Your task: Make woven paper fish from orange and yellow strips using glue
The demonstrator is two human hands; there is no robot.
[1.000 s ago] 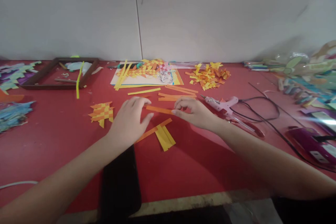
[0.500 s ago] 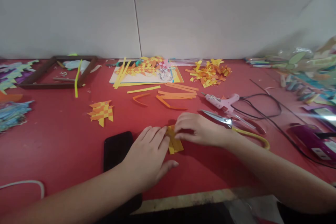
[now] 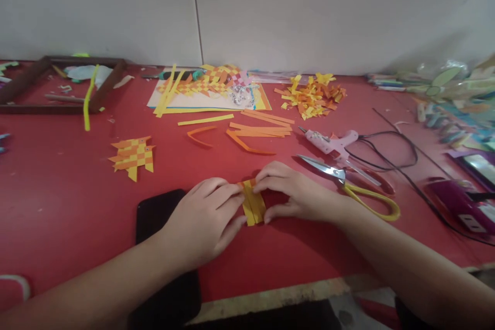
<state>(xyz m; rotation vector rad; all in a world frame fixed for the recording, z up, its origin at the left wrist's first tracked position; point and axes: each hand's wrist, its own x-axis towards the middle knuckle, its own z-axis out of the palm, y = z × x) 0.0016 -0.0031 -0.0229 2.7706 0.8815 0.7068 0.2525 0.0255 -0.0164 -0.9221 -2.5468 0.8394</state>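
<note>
Two yellow paper strips [image 3: 252, 205] lie side by side on the red table, with a bit of orange paper at their far end. My left hand [image 3: 211, 216] grips their left edge, fingertips at the far end and thumb near the close end. On the opposite side, my right hand [image 3: 292, 193] holds the right edge between curled fingers and thumb. Under and beside my left forearm lies a black phone [image 3: 158, 211]. Left of that sits a woven orange and yellow paper fish [image 3: 133, 157].
Scissors [image 3: 344, 178] and a pink glue gun [image 3: 332, 144] with a black cord lie to the right. Behind the hands are orange strips [image 3: 263, 129], a heap of paper scraps [image 3: 311, 95] and paper sheets [image 3: 154, 100]. A brown frame [image 3: 42, 109] stands at back left.
Both thumbs have come in to the sides of the yellow strips, and my left thumb no longer sticks out. The strips show more between my hands. The camera view has shifted slightly.
</note>
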